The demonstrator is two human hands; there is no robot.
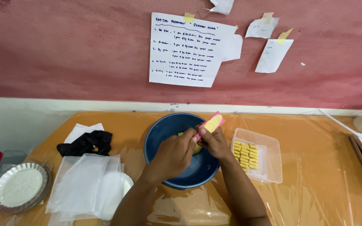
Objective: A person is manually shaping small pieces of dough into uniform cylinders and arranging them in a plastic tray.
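Both hands meet over the blue bowl [164,134]: right hand [215,142] holds a pink mold [211,124] full of yellow dough, left hand [176,154] pinches it; press gently, evenly

1. One blue bowl [164,138], the landmark.
2. Two hands: left hand [173,154] and right hand [214,143], over the bowl.
3. One pink mould [210,124], above the bowl.
4. One clear tray [269,159], right of the bowl.
5. One black cloth [86,142], left of the bowl.
6. Four paper notes [185,50] on the wall behind the bowl.
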